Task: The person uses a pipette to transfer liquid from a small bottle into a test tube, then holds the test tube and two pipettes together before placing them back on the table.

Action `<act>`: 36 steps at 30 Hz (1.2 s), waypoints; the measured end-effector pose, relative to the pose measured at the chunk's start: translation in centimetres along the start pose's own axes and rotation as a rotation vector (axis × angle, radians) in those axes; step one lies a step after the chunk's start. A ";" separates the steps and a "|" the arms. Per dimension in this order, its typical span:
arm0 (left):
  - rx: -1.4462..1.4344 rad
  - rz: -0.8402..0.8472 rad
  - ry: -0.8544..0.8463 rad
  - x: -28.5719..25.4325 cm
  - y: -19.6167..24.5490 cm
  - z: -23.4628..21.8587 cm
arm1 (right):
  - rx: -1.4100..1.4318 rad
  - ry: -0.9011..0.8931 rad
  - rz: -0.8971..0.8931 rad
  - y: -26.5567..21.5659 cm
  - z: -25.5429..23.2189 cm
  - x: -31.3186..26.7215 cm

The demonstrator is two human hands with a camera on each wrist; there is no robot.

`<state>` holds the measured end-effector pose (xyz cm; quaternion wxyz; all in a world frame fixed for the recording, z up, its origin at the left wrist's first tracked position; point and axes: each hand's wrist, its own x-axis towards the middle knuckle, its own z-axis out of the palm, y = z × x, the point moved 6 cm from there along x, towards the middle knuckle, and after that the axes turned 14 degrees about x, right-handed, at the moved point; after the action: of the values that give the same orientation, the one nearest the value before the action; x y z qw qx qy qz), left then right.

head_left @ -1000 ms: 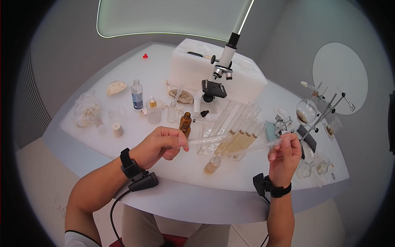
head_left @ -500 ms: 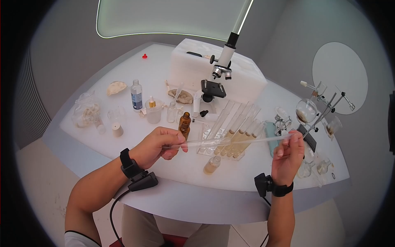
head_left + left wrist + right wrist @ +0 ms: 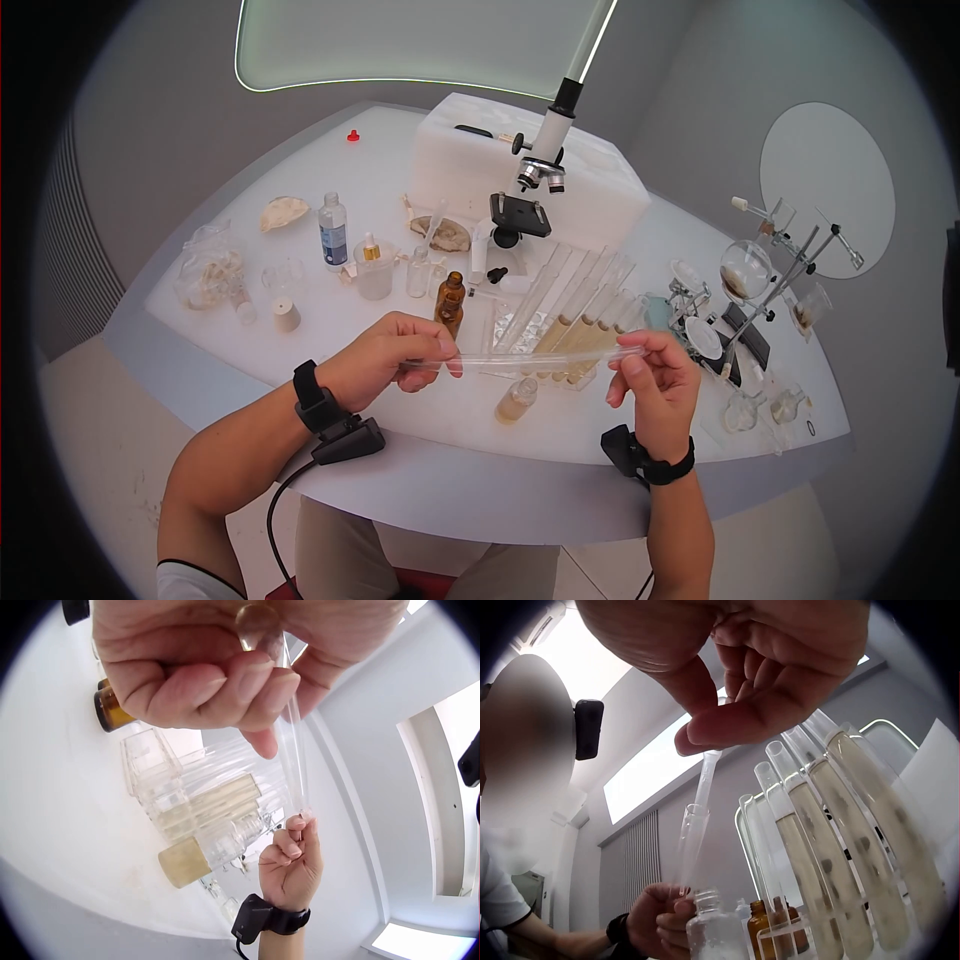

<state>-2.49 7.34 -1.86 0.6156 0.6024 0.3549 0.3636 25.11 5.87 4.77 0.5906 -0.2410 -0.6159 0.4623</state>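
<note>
A: What do the two hands have?

B: The left hand (image 3: 400, 352) has its fingers curled round one clear tube (image 3: 693, 836), long, smooth and round at the bottom. The right hand (image 3: 662, 385) pinches one thin dropper (image 3: 704, 780) with its fingers

A: Where are those two things?

B: Up over the bench (image 3: 230, 355), between the hands. The dropper's low end meets the tube's open top, but I can't tell how far in it goes

A: And what's near them?

B: A see-through rack (image 3: 789, 928) with four cloudy tubes (image 3: 847, 855), all yellowish inside, and some clear ones too. One small jar (image 3: 516, 400) with cloudy stuff leans in the view, in front of the rack. A brown bottle (image 3: 450, 303) is just beside the left hand

A: Anything farther off?

B: One microscope (image 3: 540, 165) by one big white block (image 3: 465, 180), one round flask (image 3: 745, 270) that looks like a glass ball, one bottle with a blue label (image 3: 333, 235), and one tiny red cap (image 3: 353, 136)
</note>
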 end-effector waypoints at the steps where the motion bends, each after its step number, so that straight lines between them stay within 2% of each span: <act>1: 0.000 0.000 0.001 0.0 0.0 0.0 | -0.013 -0.030 0.019 0.1 0.5 -0.1; 11: 0.105 0.009 0.004 -0.4 1.0 0.8 | -0.127 -0.164 0.136 1.2 1.6 -0.6; 20: 0.112 0.004 -0.017 -0.5 1.0 1.0 | -0.155 -0.209 0.123 1.5 1.8 -0.7; 34: 0.107 0.025 0.010 -0.4 0.9 0.6 | -0.106 -0.186 0.092 0.9 2.0 -0.7; 36: 0.116 -0.040 0.014 -0.4 0.4 0.4 | -0.089 -0.173 0.091 0.8 2.0 -0.7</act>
<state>-2.33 6.79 -1.43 0.5842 0.6273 0.3916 0.3345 23.11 5.05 4.03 0.5023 -0.2538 -0.6731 0.4798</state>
